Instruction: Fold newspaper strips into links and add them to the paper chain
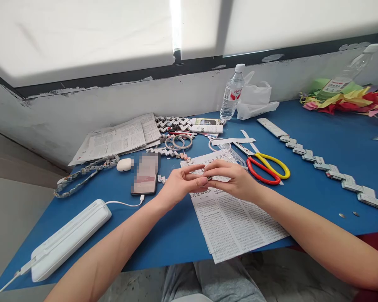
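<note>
My left hand (179,184) and my right hand (228,178) meet over a printed newspaper sheet (220,222). Thumbs and fingers of both are closed in a pinch around something small and greyish, mostly hidden by the fingertips; its kind I cannot make out. Scissors (267,167) with one red and one yellow handle lie just right of my right hand. White paper strips (233,141) cross near their blades. Close to my left hand are small folded paper pieces (161,179) and a phone (146,174).
A white power strip (71,239) and a cable lie at the left. Behind are stacked newspapers (116,140), tape rolls (178,142), a water bottle (232,92) and a plastic bag (256,98). A zigzag folded-paper chain (330,170) runs down the right side of the blue table (166,239).
</note>
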`<state>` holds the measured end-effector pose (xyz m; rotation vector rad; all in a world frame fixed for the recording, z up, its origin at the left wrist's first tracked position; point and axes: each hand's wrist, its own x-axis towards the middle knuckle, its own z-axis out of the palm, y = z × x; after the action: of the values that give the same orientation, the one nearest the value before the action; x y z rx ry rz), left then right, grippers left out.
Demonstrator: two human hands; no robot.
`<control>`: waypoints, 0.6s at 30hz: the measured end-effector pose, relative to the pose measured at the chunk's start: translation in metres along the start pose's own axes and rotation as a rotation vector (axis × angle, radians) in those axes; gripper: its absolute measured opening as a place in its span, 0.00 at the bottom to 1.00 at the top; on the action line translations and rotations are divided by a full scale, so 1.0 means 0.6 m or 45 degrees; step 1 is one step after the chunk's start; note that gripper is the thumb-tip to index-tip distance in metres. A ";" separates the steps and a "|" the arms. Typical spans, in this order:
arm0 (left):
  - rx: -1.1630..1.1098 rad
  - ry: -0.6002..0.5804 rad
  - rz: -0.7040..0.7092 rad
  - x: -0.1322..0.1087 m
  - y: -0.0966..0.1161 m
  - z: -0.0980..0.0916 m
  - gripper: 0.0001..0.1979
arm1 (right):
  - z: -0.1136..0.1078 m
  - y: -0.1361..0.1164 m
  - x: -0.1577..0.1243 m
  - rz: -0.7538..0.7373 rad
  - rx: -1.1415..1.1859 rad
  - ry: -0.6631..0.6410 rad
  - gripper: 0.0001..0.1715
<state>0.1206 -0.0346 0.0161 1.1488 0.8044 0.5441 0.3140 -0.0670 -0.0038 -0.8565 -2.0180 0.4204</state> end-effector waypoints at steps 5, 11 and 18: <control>-0.069 0.038 0.026 0.005 -0.008 0.003 0.24 | 0.003 0.001 -0.002 -0.082 -0.070 0.003 0.07; -0.132 -0.049 -0.063 0.006 -0.011 0.006 0.23 | 0.002 -0.001 -0.002 -0.163 -0.234 -0.023 0.05; 0.005 -0.152 -0.139 -0.004 -0.001 0.011 0.20 | 0.006 0.000 -0.005 -0.221 -0.410 0.024 0.05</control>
<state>0.1241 -0.0405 0.0173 1.1228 0.7601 0.3797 0.3119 -0.0687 -0.0077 -0.8621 -2.1551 -0.0121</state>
